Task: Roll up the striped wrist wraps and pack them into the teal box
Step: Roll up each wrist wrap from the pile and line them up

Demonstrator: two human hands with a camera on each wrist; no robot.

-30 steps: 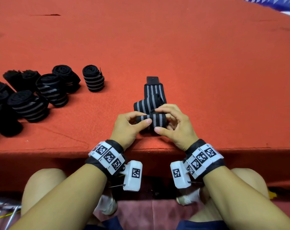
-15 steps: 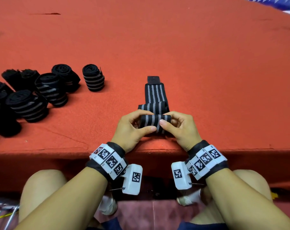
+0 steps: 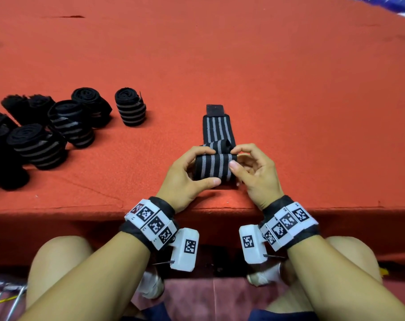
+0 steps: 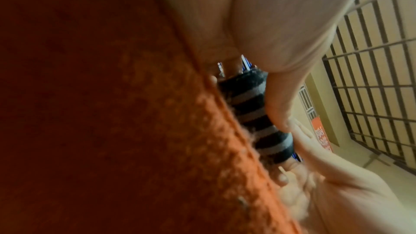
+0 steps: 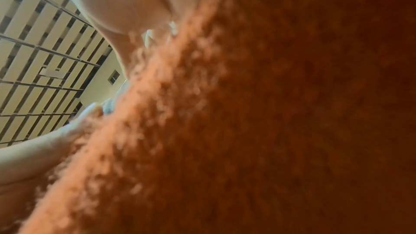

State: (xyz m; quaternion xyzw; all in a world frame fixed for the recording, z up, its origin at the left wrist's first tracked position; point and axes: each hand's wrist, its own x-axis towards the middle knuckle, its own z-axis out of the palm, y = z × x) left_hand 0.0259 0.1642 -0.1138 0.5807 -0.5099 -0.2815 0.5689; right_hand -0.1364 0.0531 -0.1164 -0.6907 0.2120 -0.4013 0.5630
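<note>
A black wrist wrap with grey stripes [image 3: 215,166] lies near the front edge of the red felt table [image 3: 266,77], partly rolled. Its unrolled tail [image 3: 216,128] runs away from me and ends in a dark tab. My left hand [image 3: 185,179] grips the roll's left end, thumb in front, fingers over the top. My right hand [image 3: 254,172] pinches the right end. In the left wrist view the striped roll [image 4: 254,120] sits between thumb and felt. The right wrist view shows only blurred felt [image 5: 270,113] and skin. No teal box is in view.
Several finished rolled wraps [image 3: 58,130] stand at the left of the table, one apart [image 3: 131,106] nearer the middle. The table's front edge [image 3: 197,209] runs just under my wrists. My knees are below it.
The roll has grown and moved farther from me along the strap. The loose tail is shorter than a second ago. Both hands keep their hold on the roll's ends.
</note>
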